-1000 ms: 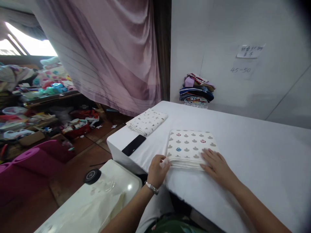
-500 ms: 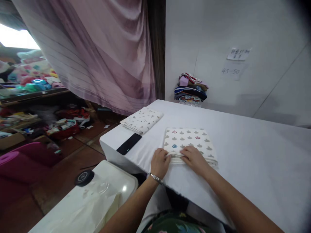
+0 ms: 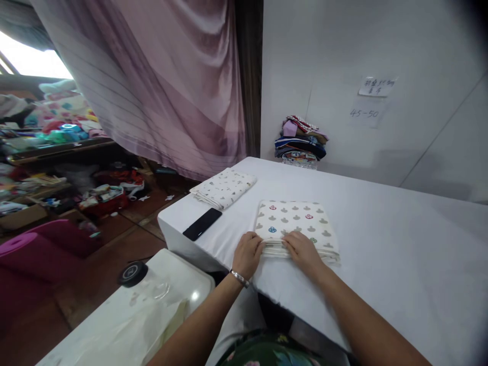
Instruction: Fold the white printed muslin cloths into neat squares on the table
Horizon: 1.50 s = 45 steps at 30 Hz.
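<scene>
A folded white cloth (image 3: pixel 293 218) printed with grey, red, blue and green motifs lies flat near the front edge of the white-covered table (image 3: pixel 396 264). My left hand (image 3: pixel 247 252) grips its near left corner, fingers curled over the layered edge. At the middle of that same near edge, my right hand (image 3: pixel 303 250) pinches the layers, thumb below and fingers on top. Farther left lies a second folded white cloth (image 3: pixel 224 188) with small prints, touched by neither hand. A black phone (image 3: pixel 203 223) rests between it and the table's front edge.
At lower left stands a white side surface (image 3: pixel 179 274) with a round black object (image 3: pixel 133 273) and a crumpled plastic bag (image 3: pixel 129 330). A stack of folded fabrics (image 3: pixel 301 140) sits by the wall. A pink curtain (image 3: pixel 179 91) hangs behind; a pink roll (image 3: pixel 34 254) is at left.
Both hands stay at the cloth's near edge, with the fingers shifted slightly. The cloth lies nearly as before. The whole view has turned a little.
</scene>
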### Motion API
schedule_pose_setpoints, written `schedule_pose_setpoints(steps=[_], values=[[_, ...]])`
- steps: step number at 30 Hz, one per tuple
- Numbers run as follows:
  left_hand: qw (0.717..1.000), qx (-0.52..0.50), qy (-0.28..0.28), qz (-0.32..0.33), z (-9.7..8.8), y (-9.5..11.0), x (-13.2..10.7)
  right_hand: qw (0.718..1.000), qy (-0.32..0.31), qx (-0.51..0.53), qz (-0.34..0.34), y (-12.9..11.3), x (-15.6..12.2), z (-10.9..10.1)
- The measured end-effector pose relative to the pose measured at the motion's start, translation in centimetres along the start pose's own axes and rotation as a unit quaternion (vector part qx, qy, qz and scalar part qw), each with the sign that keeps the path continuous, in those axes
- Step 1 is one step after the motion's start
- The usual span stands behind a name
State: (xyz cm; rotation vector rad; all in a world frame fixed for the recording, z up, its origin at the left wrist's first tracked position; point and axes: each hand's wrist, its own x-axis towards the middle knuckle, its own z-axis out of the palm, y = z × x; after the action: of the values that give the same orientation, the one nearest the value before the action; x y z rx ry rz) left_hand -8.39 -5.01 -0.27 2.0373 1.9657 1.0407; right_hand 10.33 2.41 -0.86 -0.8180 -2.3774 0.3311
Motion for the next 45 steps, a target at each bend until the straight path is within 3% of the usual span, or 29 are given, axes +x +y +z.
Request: schedule_pose_setpoints(steps=[9, 16, 21, 26, 35, 41, 45], values=[[0.994, 0.093, 0.015, 0.063, 0.0, 0.5, 0.0, 1.0, 0.009, 0.005, 0.014, 0.1, 0.0, 0.2], [0.971, 0.197, -0.033, 0.132, -0.2, 1.3, 1.8, 0.999, 0.02, 0.01, 0.029, 0.5, 0.1, 0.7], [0.96, 0.227, -0.032, 0.163, 0.0, 0.7, 2.3, 1.0, 0.018, 0.018, 0.011, 0.1, -0.1, 0.1], [0.969, 0.192, -0.01, 0.154, 0.0, 0.3, 1.3, 0.999, 0.027, -0.005, -0.032, -0.4, -0.6, -0.4], [0.978, 0.165, -0.047, 0.123, -0.4, 0.5, 0.8, 1.0, 0.004, -0.003, -0.019, 0.1, -0.5, 0.1], [0.988, 0.131, 0.0, 0.082, 0.0, 0.5, 0.0, 0.999, 0.015, 0.031, 0.001, 0.1, -0.5, -0.2], [0.991, 0.11, 0.004, 0.072, 0.1, 0.2, -0.4, 1.0, -0.016, 0.014, -0.023, -0.2, -0.5, -0.4]])
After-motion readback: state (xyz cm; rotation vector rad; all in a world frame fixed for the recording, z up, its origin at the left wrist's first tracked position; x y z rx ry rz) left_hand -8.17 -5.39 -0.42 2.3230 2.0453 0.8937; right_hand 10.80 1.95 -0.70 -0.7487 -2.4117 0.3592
